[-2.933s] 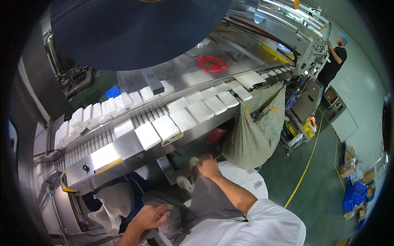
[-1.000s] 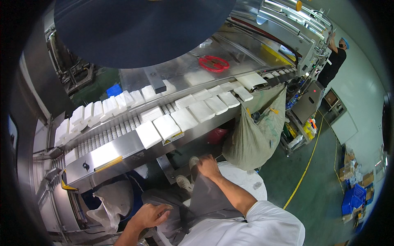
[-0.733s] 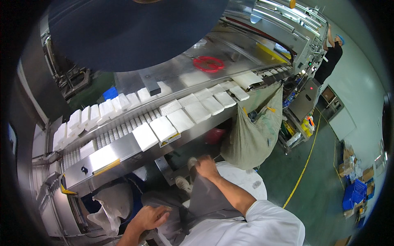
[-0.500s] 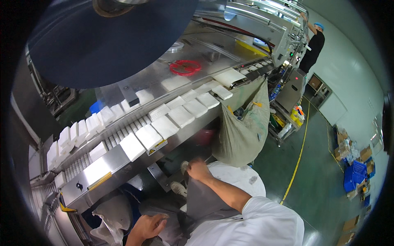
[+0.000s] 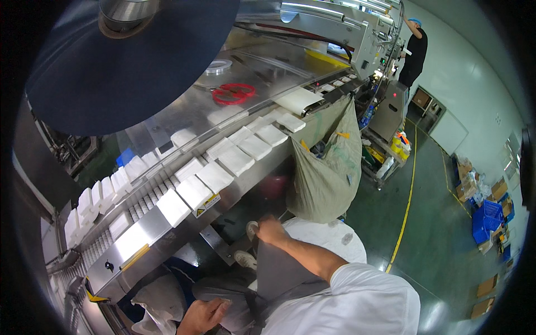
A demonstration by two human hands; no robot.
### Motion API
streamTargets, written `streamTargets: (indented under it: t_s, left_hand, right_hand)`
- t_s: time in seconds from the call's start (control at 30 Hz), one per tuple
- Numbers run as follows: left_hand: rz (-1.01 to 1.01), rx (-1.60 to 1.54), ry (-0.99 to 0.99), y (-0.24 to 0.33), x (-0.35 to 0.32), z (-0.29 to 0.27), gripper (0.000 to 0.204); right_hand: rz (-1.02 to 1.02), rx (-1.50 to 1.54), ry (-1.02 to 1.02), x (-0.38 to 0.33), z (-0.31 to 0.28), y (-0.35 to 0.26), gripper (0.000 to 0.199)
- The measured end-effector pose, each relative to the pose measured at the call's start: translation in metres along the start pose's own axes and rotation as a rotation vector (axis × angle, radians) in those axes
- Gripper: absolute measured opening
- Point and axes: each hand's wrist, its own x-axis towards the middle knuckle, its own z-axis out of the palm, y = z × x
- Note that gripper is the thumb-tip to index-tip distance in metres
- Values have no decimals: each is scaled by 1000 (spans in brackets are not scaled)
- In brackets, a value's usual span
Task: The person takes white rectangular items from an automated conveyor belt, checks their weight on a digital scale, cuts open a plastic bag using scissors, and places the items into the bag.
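Observation:
My left hand point(image 5: 204, 316) is low in the view, over my grey-trousered thigh. Its fingers are curled together toward the thumb; whether anything small sits between them I cannot make out. My right hand point(image 5: 270, 230) rests on my knee, slightly blurred, its fingertips hidden. Beyond both hands runs a metal conveyor point(image 5: 139, 230) with a roller track. White folded tissue-like packs point(image 5: 237, 159) lie in rows along its near edge, apart from my hands. More white packs point(image 5: 96, 194) stand along its far side.
A large dark roll point(image 5: 128, 67) hangs at upper left. Red-handled scissors point(image 5: 233, 94) lie on the metal table. A beige sack point(image 5: 326, 178) hangs at the conveyor's end. A person point(image 5: 414, 53) stands by the far machine. Blue crates point(image 5: 487, 221) and cartons line the right wall.
The view has turned slightly, so the conveyor and machine sit farther left and lower. My left hand's fingers look more closed together; my right hand stays on the knee.

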Motion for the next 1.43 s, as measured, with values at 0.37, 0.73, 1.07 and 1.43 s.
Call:
streamTargets:
  t_s: [0.37, 0.73, 1.07, 1.43]
  left_hand:
    - [-145, 43, -29, -2, -18, 10, 33]
    - [-2, 103, -141, -30, -15, 30, 38]
    - [25, 90, -299, -26, 2, 37, 32]
    - [-11, -33, -378, -37, -10, 50, 34]
  right_hand:
    - [100, 49, -38, -5, -5, 34, 40]
    - [115, 93, 103, -4, 2, 75, 42]
    - [32, 87, 162, -14, -17, 42, 46]
    - [-127, -146, 46, -26, -24, -36, 61]
